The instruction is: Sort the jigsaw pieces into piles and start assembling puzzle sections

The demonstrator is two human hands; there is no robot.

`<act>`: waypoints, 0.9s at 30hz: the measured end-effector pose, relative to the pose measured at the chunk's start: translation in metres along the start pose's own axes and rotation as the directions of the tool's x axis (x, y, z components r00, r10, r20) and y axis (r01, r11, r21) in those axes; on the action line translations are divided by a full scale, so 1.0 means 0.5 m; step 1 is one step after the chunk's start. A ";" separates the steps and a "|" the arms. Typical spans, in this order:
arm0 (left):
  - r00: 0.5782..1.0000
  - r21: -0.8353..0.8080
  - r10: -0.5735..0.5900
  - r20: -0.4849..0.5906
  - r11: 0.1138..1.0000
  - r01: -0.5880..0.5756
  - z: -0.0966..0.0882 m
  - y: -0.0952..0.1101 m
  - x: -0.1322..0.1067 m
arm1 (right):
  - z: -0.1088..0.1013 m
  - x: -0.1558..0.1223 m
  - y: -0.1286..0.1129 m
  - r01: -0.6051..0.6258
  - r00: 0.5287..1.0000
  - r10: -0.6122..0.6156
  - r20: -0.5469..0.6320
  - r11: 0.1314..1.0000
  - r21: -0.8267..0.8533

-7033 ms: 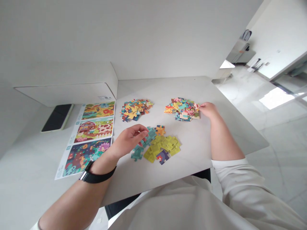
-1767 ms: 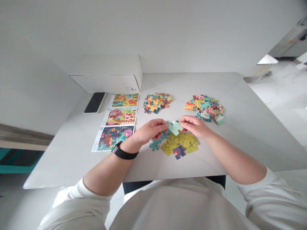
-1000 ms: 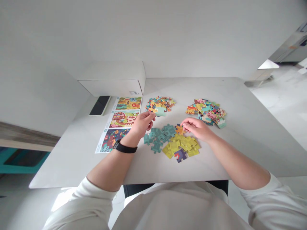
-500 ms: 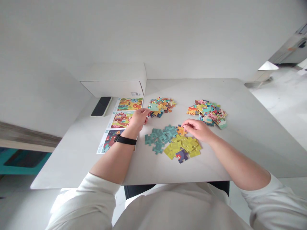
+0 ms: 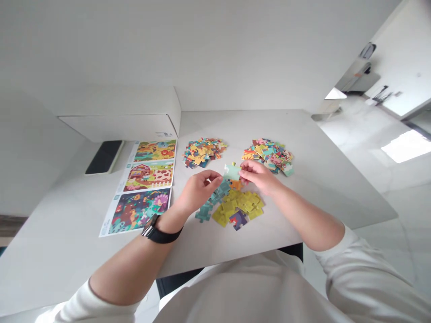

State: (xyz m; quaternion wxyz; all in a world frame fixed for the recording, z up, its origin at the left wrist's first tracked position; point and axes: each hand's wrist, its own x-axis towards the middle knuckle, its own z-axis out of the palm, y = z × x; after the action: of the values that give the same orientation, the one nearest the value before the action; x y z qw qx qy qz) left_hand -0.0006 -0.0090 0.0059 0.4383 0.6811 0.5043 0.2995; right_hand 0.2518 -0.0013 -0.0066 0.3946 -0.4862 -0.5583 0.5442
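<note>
A pale green puzzle piece (image 5: 232, 171) is held up just above the table, pinched between both hands. My left hand (image 5: 198, 191), with a black watch on the wrist, grips its left edge. My right hand (image 5: 258, 177) grips its right edge. Directly below lies a near group of puzzle pieces (image 5: 235, 207), teal on the left, yellow-green on the right, with an orange piece and a purple one among them. My left hand hides part of the teal pieces.
Two heaps of mixed puzzle pieces lie farther back: one at the centre (image 5: 203, 152), one to the right (image 5: 269, 155). A sheet with three reference pictures (image 5: 143, 186), a black phone (image 5: 104, 156) and a white box (image 5: 124, 114) sit on the left of the white table (image 5: 319, 179).
My left hand carried the pale green piece from the centre heap back toward the middle. My right hand left the orange piece and now shares the grip. The camera has turned to the right.
</note>
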 end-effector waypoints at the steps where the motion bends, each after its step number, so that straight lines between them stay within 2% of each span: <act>1: 1.000 0.006 0.013 -0.005 1.000 -0.013 -0.003 -0.003 0.000 | -0.017 0.004 -0.002 -0.003 0.999 0.003 -0.038 1.000 -0.004; 4: 0.999 0.013 0.020 -0.026 1.000 -0.020 -0.017 -0.016 0.005 | -0.097 0.015 -0.002 -0.012 0.975 -0.011 -0.221 0.995 -0.100; 6: 0.999 0.027 0.013 -0.032 1.000 -0.012 -0.026 -0.022 0.007 | -0.160 0.023 0.002 -0.066 0.930 -0.039 -0.366 0.961 -0.270; 7: 1.000 0.043 0.014 -0.028 0.999 -0.012 -0.030 -0.024 0.008 | -0.189 0.026 0.005 -0.108 0.902 -0.058 -0.427 0.929 -0.354; 9: 0.999 0.108 0.029 -0.017 0.994 -0.027 -0.035 -0.027 0.010 | -0.234 0.030 0.011 -0.231 0.865 -0.019 -0.501 0.872 -0.431; 12: 0.997 0.260 0.081 -0.014 0.963 -0.074 -0.041 -0.031 0.015 | -0.265 0.031 0.015 -0.400 0.821 0.030 -0.570 0.742 -0.538; 14: 0.992 0.343 0.121 -0.019 0.933 -0.107 -0.045 -0.037 0.017 | -0.269 0.029 0.015 -0.451 0.802 -0.008 -0.598 0.648 -0.614; 16: 0.988 0.400 0.154 -0.016 0.907 -0.135 -0.047 -0.045 0.019 | -0.268 0.026 0.015 -0.461 0.804 -0.033 -0.594 0.597 -0.657; 19: 0.980 0.468 0.197 0.016 0.865 -0.181 -0.048 -0.056 0.018 | -0.261 0.023 0.015 -0.422 0.814 -0.087 -0.575 0.590 -0.688; 21: 0.974 0.506 0.214 0.069 0.834 -0.219 -0.046 -0.061 0.016 | -0.243 0.021 0.014 -0.331 0.827 -0.179 -0.533 0.612 -0.718; 23: 0.968 0.537 0.213 0.133 0.805 -0.251 -0.042 -0.064 0.014 | -0.208 0.017 0.014 -0.169 0.876 -0.249 -0.413 0.644 -0.746; 25: 0.961 0.568 0.205 0.184 0.776 -0.274 -0.036 -0.067 0.011 | -0.159 0.012 0.016 0.020 0.940 -0.267 -0.213 0.665 -0.746; 27: 0.956 0.604 0.205 0.210 0.741 -0.292 -0.027 -0.069 0.008 | -0.107 0.008 0.022 0.190 0.959 -0.284 -0.001 0.644 -0.741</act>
State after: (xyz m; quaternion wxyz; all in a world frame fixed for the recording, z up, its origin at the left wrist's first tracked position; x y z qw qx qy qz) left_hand -0.0255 0.0025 -0.0191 0.1734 0.8670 0.4502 0.1245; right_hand 0.3042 0.0137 -0.0129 0.2659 -0.5568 -0.7640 0.1885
